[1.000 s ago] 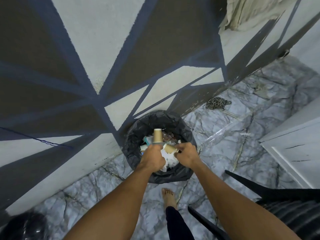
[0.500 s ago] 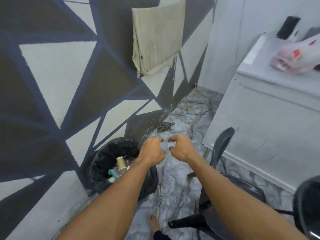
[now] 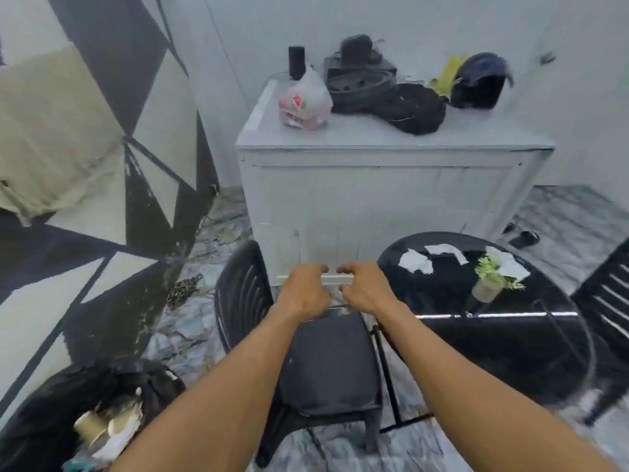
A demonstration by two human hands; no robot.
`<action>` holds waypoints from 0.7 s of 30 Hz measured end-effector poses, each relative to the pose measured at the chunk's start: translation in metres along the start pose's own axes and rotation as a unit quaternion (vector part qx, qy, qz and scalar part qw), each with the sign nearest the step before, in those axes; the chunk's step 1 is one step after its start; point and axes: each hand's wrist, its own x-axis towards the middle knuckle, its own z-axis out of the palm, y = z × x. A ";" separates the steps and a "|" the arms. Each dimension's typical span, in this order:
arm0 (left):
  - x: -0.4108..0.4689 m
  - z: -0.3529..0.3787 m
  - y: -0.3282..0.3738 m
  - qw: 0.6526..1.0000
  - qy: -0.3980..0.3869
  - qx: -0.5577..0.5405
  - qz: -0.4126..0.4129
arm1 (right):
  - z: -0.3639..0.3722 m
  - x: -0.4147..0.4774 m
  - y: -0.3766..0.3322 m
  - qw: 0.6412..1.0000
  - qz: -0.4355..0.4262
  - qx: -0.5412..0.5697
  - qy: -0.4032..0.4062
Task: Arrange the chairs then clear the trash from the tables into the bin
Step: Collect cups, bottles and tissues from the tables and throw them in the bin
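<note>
On my feed the light is cool, flat and fairly bright, with soft shadows. A white strip of glare runs across the middle of the glossy black tabletop (image 3: 493, 349). Motion blur softens everything, worst at the bin (image 3: 41, 420); wall lines bow toward the frame edges

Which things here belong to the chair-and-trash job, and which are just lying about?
Job:
bin with trash in it; round table; paper scraps on it; black chair; second chair at the right edge.

Lying about:
plastic bag, helmet, black bag, speaker on the white cabinet; potted plant on the table; cloth on the wall; chain on the floor.
</note>
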 end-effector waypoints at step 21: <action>0.175 0.203 0.268 0.986 -0.087 0.036 0.136 | -0.203 0.042 0.305 0.983 0.146 0.048 0.103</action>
